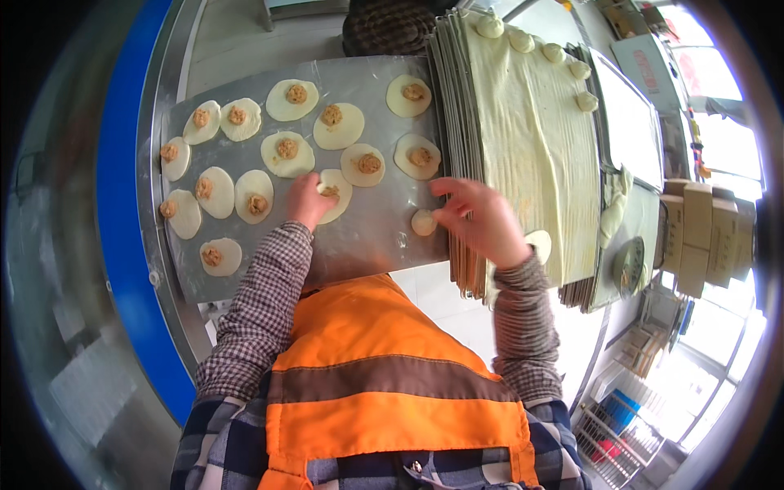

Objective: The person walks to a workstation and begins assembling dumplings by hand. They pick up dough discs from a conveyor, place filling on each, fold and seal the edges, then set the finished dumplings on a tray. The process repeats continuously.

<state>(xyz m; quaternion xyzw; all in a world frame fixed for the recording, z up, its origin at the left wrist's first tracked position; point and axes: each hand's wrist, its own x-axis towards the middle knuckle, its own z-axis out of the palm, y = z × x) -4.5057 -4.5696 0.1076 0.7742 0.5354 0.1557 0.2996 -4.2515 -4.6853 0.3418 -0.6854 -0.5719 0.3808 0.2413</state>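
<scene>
watching the head cam feed here. the left hand point(309, 198) is down on a round dough wrapper point(336, 194) with a dab of brown filling, fingers bunched together on its left edge, sort of curled over it so i can't see the fingertips properly. that wrapper lies on the metal tray point(367, 237), roughly mid-tray, just below the other filled ones.

the right hand point(482, 219) is over at the tray's right edge, fingers loosely curled, with thumb and fingertips touching a small folded dumpling point(424, 222) that sits on the tray. looks like a light pinch on its right side, but i can't tell if it's really gripped or just touched.

rest of the tray is covered with open wrappers point(286, 153), each with a lump of filling in the middle, in loose rows toward the far and left sides. the near right part of the tray is bare metal.

right beside the tray there's a stack of boards with a pale cloth point(531, 139) on top, and a few finished dumplings point(523, 39) lined up along its far edge. one more pale dough piece point(539, 242) is on the cloth just beside the right wrist. orange vest point(384, 384) and checked sleeves fill the bottom of the view.
</scene>
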